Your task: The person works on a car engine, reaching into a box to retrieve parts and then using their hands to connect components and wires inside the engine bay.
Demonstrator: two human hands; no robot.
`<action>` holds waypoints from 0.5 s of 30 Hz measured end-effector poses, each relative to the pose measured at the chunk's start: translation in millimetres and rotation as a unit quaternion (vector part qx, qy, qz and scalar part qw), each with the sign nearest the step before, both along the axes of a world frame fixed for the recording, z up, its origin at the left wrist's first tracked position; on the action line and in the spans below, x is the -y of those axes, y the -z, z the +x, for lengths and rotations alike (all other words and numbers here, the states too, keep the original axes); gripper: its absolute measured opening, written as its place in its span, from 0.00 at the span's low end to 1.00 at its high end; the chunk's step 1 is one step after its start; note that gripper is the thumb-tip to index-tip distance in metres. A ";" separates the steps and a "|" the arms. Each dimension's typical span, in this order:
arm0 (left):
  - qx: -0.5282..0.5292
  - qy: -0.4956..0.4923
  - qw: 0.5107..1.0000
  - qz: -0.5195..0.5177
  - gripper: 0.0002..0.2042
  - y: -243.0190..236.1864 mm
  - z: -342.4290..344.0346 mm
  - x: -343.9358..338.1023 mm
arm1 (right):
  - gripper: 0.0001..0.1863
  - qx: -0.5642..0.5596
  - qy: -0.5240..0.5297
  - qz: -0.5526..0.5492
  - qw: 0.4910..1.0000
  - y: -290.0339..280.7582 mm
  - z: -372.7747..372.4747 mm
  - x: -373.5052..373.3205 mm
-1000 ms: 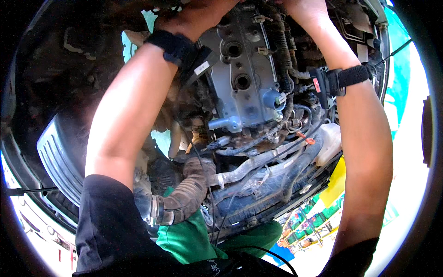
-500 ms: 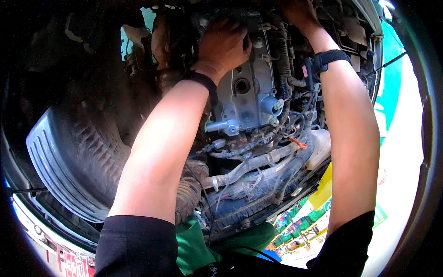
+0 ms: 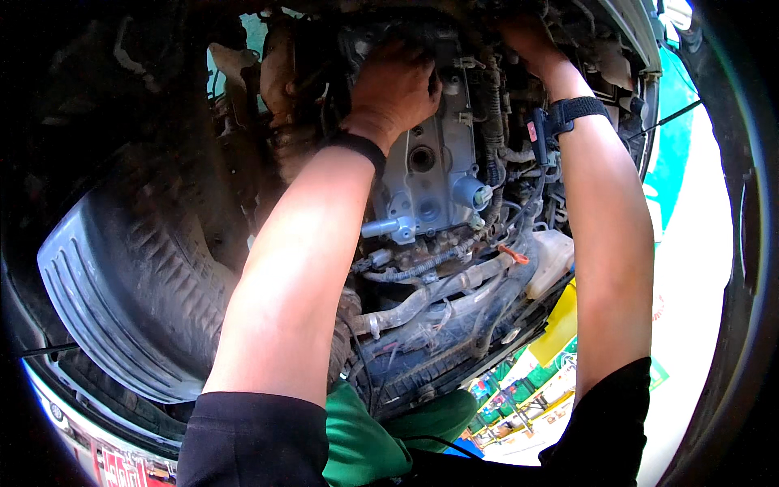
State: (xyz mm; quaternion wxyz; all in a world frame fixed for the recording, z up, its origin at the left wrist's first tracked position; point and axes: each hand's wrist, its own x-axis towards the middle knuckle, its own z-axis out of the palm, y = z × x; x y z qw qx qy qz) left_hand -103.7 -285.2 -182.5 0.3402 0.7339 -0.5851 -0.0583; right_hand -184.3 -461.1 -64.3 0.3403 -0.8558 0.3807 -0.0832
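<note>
The left hand's (image 3: 394, 89) fingers curl down over the far part of the grey engine cover (image 3: 430, 188); whether they grip anything, I cannot tell. The right hand (image 3: 529, 42) reaches into shadow at far right, its finger state unclear. Nearer than the cover run a hose (image 3: 406, 312), an orange loop (image 3: 514, 255) and, rightmost, a whitish tank (image 3: 552, 261).

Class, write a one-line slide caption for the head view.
Left hand over the grey engine cover, right hand in shadow farther right, orange loop lower down.
</note>
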 end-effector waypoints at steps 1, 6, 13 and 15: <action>-0.001 0.005 1.000 0.008 0.13 -0.2 -0.3 -1.0 | 0.26 -0.032 0.027 0.025 0.999 2.9 -2.4 1.6; -0.012 0.008 1.000 -0.022 0.14 -3.0 0.5 -1.2 | 0.25 -0.047 0.023 0.001 0.999 10.5 -9.2 7.0; -0.023 0.004 1.000 -0.016 0.12 -2.8 1.1 -3.3 | 0.24 -0.052 0.016 -0.047 0.997 27.5 -13.7 7.6; -0.034 0.001 0.999 -0.020 0.12 -1.5 2.5 -3.2 | 0.24 -0.060 0.016 -0.050 0.997 30.7 -15.2 10.3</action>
